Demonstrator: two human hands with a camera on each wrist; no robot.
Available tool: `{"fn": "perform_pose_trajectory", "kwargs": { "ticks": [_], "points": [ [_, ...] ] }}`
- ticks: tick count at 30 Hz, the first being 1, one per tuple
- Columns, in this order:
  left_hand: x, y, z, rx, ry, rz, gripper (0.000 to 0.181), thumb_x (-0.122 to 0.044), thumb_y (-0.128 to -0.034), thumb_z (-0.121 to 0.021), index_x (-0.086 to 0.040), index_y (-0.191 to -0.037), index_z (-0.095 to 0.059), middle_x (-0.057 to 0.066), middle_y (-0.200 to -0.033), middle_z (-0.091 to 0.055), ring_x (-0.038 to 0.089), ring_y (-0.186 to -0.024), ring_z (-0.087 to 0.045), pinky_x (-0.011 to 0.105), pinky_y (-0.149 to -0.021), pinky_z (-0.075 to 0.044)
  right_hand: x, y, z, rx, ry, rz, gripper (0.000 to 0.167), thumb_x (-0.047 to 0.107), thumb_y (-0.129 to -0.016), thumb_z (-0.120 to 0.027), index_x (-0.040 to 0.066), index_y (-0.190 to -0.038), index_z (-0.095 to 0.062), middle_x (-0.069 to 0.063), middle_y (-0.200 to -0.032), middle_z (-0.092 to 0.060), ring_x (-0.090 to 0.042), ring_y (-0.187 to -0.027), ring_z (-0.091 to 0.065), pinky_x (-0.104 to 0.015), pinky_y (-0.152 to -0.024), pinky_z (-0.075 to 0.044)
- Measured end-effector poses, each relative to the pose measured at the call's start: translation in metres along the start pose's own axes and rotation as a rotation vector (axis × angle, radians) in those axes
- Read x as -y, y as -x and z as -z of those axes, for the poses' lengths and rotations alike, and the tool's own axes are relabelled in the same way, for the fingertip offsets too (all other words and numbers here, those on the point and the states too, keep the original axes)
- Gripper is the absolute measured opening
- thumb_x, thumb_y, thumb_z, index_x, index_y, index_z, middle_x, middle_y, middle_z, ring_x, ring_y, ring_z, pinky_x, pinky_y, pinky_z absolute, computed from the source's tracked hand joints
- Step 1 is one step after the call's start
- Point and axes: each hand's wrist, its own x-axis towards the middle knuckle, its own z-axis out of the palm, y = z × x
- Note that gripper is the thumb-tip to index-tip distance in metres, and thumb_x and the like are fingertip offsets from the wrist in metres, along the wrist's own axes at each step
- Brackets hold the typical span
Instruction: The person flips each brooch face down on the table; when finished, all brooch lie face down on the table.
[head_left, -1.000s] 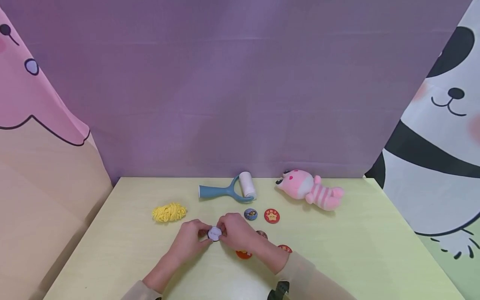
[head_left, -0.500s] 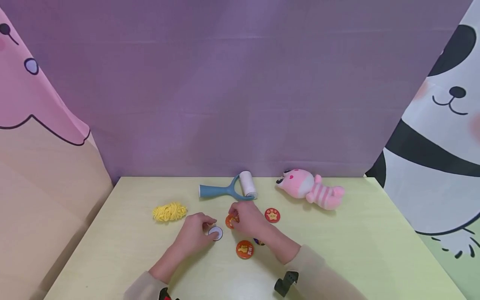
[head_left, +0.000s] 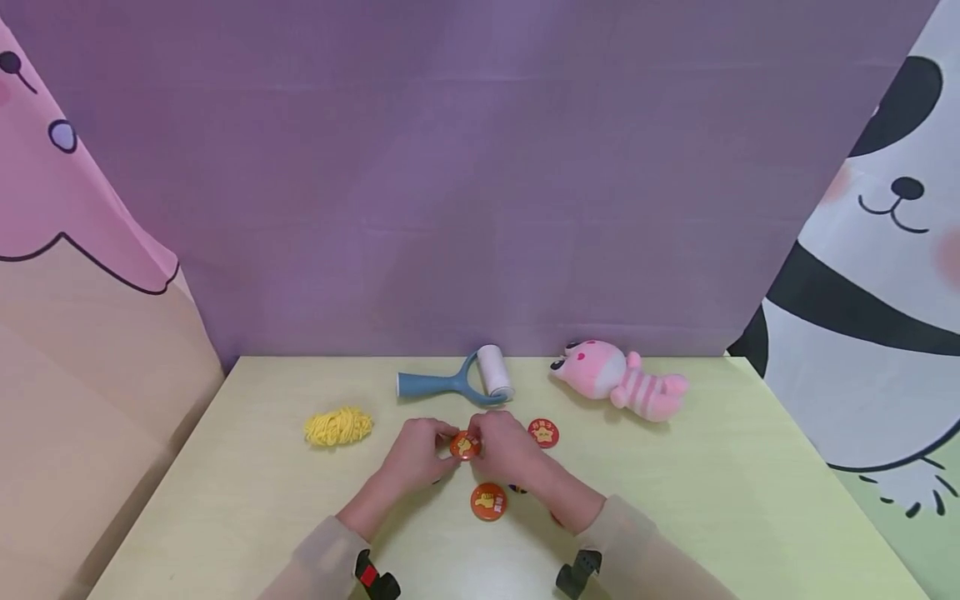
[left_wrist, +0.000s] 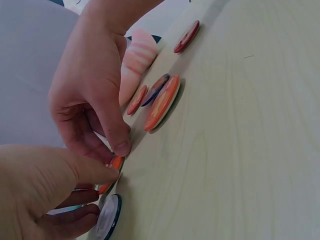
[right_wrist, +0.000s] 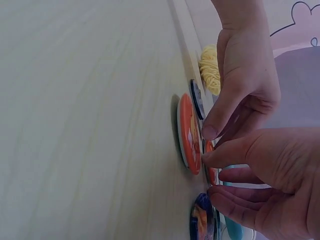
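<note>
"What's different from half a second ago?"

"The left grip has come off the white round disc with a dark rim and joined the right grip at the small, glossy orange round badge, which bears a yellow picture. The disc lies on the pale wood-grain surface, close by the left fingers and mostly hidden from the head view."

"What does that mean for the work?"

"My reading is that the disc has been left for now and the handling has passed to the badge. The right had it alone; now it's steadied from both sides."

"And how are the grips set?"

"Neither is spread wide. The left pinches the badge's left edge between thumb and fingers; the right pinches the opposite edge, thumb bent down to it. How firmly they press, I can't tell."

"Where exactly is the badge?"

"Between the two, beyond the larger orange round badge with a yellow thumbs-up and left of the flat red round badge with a yellow star. Whether it rests fully on the surface or is slightly raised, I can't make out."
</note>
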Motion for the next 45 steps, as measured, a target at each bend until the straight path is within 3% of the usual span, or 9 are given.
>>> {"fn": "perform_pose_trajectory", "kwargs": {
  "ticks": [8, 14, 21, 25, 30, 34, 39, 45],
  "points": [
    [-0.001, -0.001, -0.001, 0.002, 0.001, -0.006, 0.025, -0.008, -0.0878, -0.086, 0.000, -0.110, -0.082, 0.012, -0.104, -0.083, 0.023, -0.096, -0.075, 0.039, -0.086, -0.064, 0.000, 0.002, -0.001, -0.002, -0.007, 0.002, 0.019, 0.009, -0.086, -0.086, 0.004, -0.099, -0.073, -0.007, -0.092, -0.072, -0.018, -0.083, -0.060, -0.033, -0.080, -0.061],
    [0.001, 0.003, 0.000, -0.010, 0.040, 0.014, 0.024, -0.011, -0.0888, -0.086, -0.001, -0.111, -0.083, 0.011, -0.104, -0.083, 0.024, -0.096, -0.078, 0.039, -0.086, -0.065, -0.005, 0.003, 0.001, 0.003, -0.105, 0.009, 0.020, 0.011, -0.088, -0.085, 0.003, -0.102, -0.074, -0.009, -0.097, -0.074, -0.016, -0.077, -0.059, -0.025, -0.068, -0.056],
    [0.000, 0.008, 0.010, -0.107, 0.225, 0.062, 0.024, -0.014, -0.0882, -0.088, -0.006, -0.110, -0.084, 0.009, -0.105, -0.083, 0.022, -0.095, -0.081, 0.031, -0.082, -0.066, -0.014, 0.006, 0.015, -0.038, -0.256, 0.019, 0.017, 0.012, -0.090, -0.084, 0.010, -0.104, -0.076, -0.006, -0.100, -0.078, -0.013, -0.082, -0.071, -0.024, -0.072, -0.061],
    [-0.005, 0.008, 0.017, -0.176, 0.358, 0.049, 0.023, -0.011, -0.0888, -0.087, -0.005, -0.111, -0.083, 0.010, -0.107, -0.083, 0.027, -0.097, -0.082, 0.031, -0.083, -0.066, -0.015, 0.007, 0.027, -0.069, -0.352, 0.018, 0.016, 0.016, -0.090, -0.085, 0.011, -0.104, -0.078, -0.006, -0.099, -0.079, -0.015, -0.084, -0.074, -0.025, -0.074, -0.061],
    [-0.013, 0.007, 0.022, -0.258, 0.458, 0.041, 0.023, -0.010, -0.0888, -0.086, -0.006, -0.111, -0.083, 0.011, -0.106, -0.083, 0.026, -0.096, -0.082, 0.027, -0.082, -0.065, -0.016, 0.006, 0.036, -0.089, -0.443, 0.027, 0.017, 0.020, -0.092, -0.084, 0.011, -0.105, -0.078, -0.008, -0.099, -0.080, -0.016, -0.086, -0.074, -0.026, -0.074, -0.061],
    [-0.020, 0.006, 0.025, -0.310, 0.489, 0.052, 0.020, -0.010, -0.0882, -0.087, -0.009, -0.108, -0.085, 0.009, -0.103, -0.084, 0.023, -0.094, -0.082, 0.025, -0.080, -0.065, -0.016, 0.006, 0.039, -0.096, -0.514, 0.009, 0.018, 0.024, -0.096, -0.081, 0.010, -0.108, -0.078, -0.009, -0.102, -0.080, -0.016, -0.086, -0.073, -0.027, -0.074, -0.060],
    [-0.025, 0.004, 0.026, -0.384, 0.449, 0.027, 0.013, -0.007, -0.0901, -0.084, -0.008, -0.103, -0.085, 0.010, -0.098, -0.084, 0.024, -0.090, -0.082, 0.025, -0.076, -0.065, -0.016, 0.009, 0.043, -0.088, -0.602, -0.013, 0.021, 0.020, -0.101, -0.074, 0.004, -0.115, -0.075, -0.017, -0.109, -0.079, -0.030, -0.095, -0.078, -0.032, -0.082, -0.065],
    [-0.028, 0.004, 0.026, -0.387, 0.499, 0.039, 0.012, -0.006, -0.0899, -0.084, -0.005, -0.102, -0.085, 0.015, -0.099, -0.083, 0.032, -0.088, -0.082, 0.024, -0.074, -0.065, -0.015, 0.009, 0.044, -0.094, -0.683, -0.023, 0.017, 0.010, -0.103, -0.069, 0.000, -0.116, -0.074, -0.016, -0.106, -0.078, -0.040, -0.098, -0.078, -0.042, -0.088, -0.066]
  ]
}}
